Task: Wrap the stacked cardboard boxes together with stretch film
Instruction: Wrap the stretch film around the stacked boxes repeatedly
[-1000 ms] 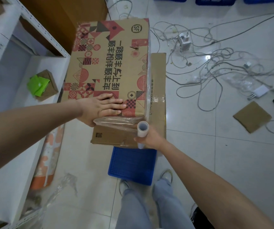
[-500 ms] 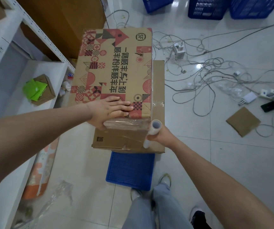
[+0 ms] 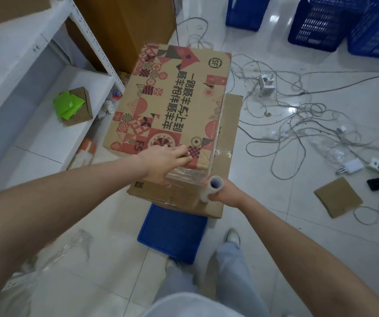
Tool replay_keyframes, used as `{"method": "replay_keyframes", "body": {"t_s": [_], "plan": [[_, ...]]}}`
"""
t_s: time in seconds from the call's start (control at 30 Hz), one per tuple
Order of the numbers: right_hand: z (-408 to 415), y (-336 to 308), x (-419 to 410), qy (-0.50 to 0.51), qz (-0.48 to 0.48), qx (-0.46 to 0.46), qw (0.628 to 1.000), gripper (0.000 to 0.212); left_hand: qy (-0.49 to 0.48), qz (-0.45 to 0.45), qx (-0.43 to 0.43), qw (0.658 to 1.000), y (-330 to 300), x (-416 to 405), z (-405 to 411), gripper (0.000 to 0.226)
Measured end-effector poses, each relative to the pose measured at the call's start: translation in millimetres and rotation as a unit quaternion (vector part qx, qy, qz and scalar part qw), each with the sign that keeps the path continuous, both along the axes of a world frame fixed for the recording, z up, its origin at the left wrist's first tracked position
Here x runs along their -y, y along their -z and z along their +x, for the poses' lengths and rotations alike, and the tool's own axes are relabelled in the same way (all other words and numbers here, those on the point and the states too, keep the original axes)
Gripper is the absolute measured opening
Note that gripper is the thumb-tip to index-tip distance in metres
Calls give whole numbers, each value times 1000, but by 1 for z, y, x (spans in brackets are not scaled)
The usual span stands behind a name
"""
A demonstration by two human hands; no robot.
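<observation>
boxes: printed box (image 3: pixel 168 104) sits on a plain box (image 3: pixel 226 143), both atop a blue crate (image 3: pixel 172 234).
left hand (image 3: pixel 163 163): fingers flat, pressing film (image 3: pixel 185 176) at the printed box's 6 o'clock edge.
right hand (image 3: pixel 226 193): clamped round the film roll (image 3: pixel 212 187), at the stack's 5 o'clock corner.
floor: cables (image 3: pixel 298 115) at 2 o'clock.
</observation>
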State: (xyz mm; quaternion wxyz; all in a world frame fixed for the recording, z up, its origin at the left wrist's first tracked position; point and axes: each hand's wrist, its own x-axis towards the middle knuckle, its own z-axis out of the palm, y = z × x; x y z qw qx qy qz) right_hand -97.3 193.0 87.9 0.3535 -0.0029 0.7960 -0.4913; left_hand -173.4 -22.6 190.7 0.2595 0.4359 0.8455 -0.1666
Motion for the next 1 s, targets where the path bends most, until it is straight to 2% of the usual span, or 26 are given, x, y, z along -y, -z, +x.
{"method": "replay_keyframes", "body": {"t_s": [0.23,0.33,0.47,0.63,0.73,0.9,1.0], "plan": [[-13,-5,-18,-11,-15,-25,1000,30,-48,-6,-25,998,-4,-9,7,79],[-16,0,-25,-30,-21,-6,999,27,-74,-5,-26,997,-4,-10,11,77],[-22,2,-36,-33,-19,1,999,38,-102,-5,-24,995,-4,-11,13,76],[-28,7,-46,-34,-2,1,999,30,-110,1,-25,994,0,-11,15,68],[-34,3,-46,-33,-28,2,999,31,-106,7,-38,994,-2,-14,12,61],[-35,9,-50,-1,-77,56,995,34,-113,5,-44,993,2,-15,12,60],[-37,14,-53,-33,-71,37,996,28,-131,15,-46,990,6,-15,16,58]]}}
